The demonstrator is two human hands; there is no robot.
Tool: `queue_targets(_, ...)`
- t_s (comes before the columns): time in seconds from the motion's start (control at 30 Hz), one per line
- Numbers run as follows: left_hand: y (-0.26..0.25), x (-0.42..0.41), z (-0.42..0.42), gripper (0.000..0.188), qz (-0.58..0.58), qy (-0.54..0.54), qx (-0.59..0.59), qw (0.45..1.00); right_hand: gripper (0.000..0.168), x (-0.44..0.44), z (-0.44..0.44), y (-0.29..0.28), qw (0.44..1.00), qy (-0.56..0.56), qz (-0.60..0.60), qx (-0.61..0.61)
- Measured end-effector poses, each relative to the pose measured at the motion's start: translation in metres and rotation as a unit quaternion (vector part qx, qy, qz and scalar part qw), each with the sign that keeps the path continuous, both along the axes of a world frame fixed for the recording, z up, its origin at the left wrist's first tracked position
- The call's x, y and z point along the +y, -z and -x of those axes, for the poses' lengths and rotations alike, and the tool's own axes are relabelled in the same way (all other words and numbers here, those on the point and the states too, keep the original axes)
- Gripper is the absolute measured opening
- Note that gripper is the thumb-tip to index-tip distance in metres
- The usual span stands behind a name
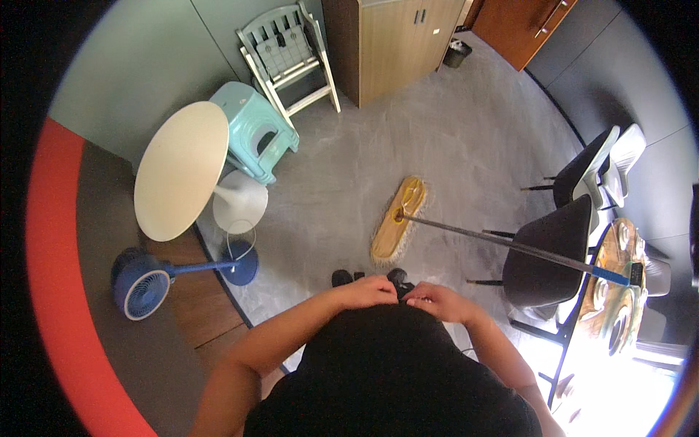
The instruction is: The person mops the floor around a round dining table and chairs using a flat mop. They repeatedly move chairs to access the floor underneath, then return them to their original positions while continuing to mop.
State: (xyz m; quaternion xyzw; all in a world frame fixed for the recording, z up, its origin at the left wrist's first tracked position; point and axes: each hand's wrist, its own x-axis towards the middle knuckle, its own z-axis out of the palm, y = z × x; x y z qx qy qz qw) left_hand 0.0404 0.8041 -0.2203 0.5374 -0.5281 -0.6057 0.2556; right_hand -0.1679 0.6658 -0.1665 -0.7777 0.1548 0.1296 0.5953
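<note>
My left hand (pixel 372 291) and my right hand (pixel 440 301) are close together at my waist, by the front hem of my black shirt (pixel 393 371). The fingers of both are curled inward. Dark material (pixel 403 290) shows between the fingertips; whether either hand grips it is unclear. Ahead of my feet, a flat dust mop (pixel 397 218) with a pale fringe rests on the grey floor. Its metal handle (pixel 491 243) slants right, passing over a dark chair (pixel 546 267) to a blue grip (pixel 610 275) above the table's edge.
To the left are a blue fan (pixel 146 294), a round white pedestal table (pixel 183 172) and turquoise plastic stools (pixel 248 120). A folded high chair (pixel 289 60) leans near a wooden cabinet (pixel 401 49). At right, a dining table (pixel 592 311) bears dishes. A bin (pixel 456 54) stands near the door (pixel 516 27).
</note>
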Motion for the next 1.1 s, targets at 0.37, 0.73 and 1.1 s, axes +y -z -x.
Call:
queue_targets(0.37,-0.007,0.011,0.003,0.023,-0.05,-0.113,0.081,0.989,0.034,0.0,-0.011,-0.011,0.997,0.027,-0.047,0.061)
queue_targets(0.73,-0.004,0.027,0.007,0.035,-0.093,-0.24,-0.002,0.966,0.031,0.03,0.008,0.031,0.894,0.433,-0.112,-0.019)
queue_targets(1.1,0.001,0.041,0.008,0.027,-0.064,-0.341,0.075,0.935,0.031,0.029,0.013,0.024,0.803,0.571,-0.164,-0.046)
